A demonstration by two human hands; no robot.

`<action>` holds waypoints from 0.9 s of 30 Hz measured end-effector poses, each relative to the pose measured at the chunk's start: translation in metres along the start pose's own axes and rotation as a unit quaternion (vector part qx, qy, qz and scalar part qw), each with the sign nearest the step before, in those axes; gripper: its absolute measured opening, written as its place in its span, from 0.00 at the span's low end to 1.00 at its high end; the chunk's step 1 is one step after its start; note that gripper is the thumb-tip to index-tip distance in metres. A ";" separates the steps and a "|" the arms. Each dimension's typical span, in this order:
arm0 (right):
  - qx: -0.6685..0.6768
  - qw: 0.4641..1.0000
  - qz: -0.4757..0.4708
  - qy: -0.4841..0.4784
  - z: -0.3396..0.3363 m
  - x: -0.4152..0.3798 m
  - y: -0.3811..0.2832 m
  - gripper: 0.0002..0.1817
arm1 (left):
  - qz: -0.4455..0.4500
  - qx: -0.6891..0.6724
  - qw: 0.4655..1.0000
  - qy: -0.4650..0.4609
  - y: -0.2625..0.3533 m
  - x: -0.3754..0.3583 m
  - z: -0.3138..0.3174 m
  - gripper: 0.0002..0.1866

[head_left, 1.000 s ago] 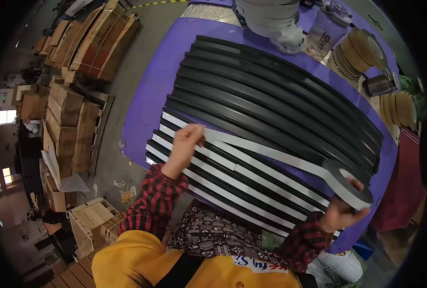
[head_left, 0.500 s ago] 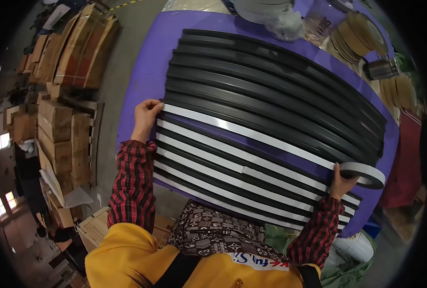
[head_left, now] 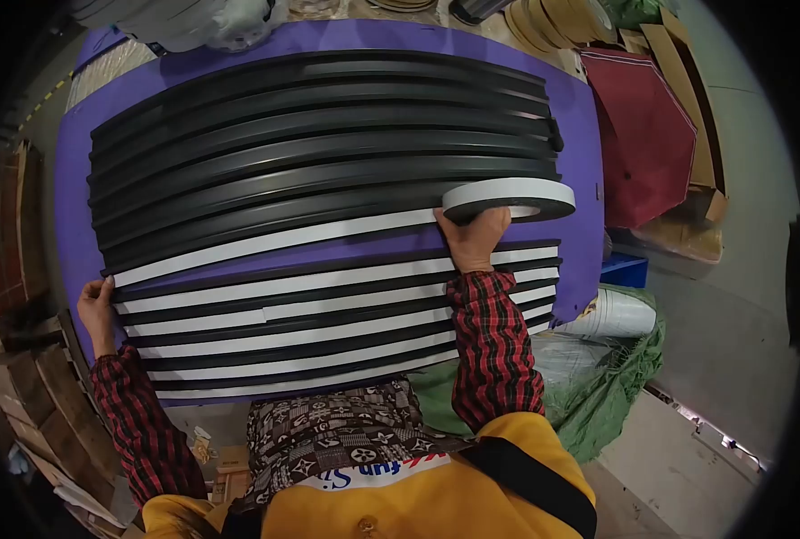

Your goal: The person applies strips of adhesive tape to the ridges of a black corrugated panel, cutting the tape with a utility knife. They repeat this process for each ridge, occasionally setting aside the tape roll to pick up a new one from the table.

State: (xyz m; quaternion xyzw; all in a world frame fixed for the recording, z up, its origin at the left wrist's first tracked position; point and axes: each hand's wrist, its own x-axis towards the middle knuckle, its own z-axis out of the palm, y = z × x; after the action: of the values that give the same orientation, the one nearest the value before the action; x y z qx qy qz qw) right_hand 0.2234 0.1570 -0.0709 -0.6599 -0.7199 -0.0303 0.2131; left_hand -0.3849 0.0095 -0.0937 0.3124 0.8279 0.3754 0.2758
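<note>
A white band of tape (head_left: pixel 283 236) stretches along the nearest edge of a group of black ribbed strips (head_left: pixel 328 126). At its left end, my left hand (head_left: pixel 97 310) pinches the tape against a strip's tip with thumb and finger. My right hand (head_left: pixel 477 238) is closed on the tape roll (head_left: pixel 517 191), which has a white outer face and a dark side. Thumb and fingers reach to the roll's left and lower rim. Nearer my body lie several black strips with white tape (head_left: pixel 355 280) along them, partly covered by my right forearm.
The strips rest on a purple tabletop (head_left: pixel 580 225). Behind stand more tape rolls (head_left: pixel 544 25) and a clear plastic bag (head_left: pixel 238 25). A dark red umbrella (head_left: pixel 643 135) is at the right, with green sheeting (head_left: pixel 629 377) below it. Cardboard boxes (head_left: pixel 54 386) stand at the left.
My view has turned to the right, so the table sits further left and level. Both hands keep their hold on the tape and the roll, with the band still stretched between them.
</note>
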 end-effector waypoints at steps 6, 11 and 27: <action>0.058 0.997 -0.057 0.013 -0.004 0.006 0.003 0.29 | 0.142 0.364 0.898 0.203 0.098 -0.050 0.070 0.11; 0.568 0.806 0.159 -0.051 -0.050 0.022 -0.022 0.28 | 0.485 0.029 0.853 -0.188 0.228 -0.216 0.320 0.09; 0.028 0.979 0.158 0.126 -0.053 0.048 0.280 0.34 | 0.527 0.315 0.775 -0.149 0.249 -0.252 0.373 0.25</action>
State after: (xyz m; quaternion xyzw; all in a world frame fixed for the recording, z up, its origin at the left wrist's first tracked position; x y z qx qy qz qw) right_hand 0.5052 0.2202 -0.0730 -0.7497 -0.5746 -0.0590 0.3229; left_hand 0.1147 0.1253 -0.0515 0.8212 0.5544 0.1285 0.0408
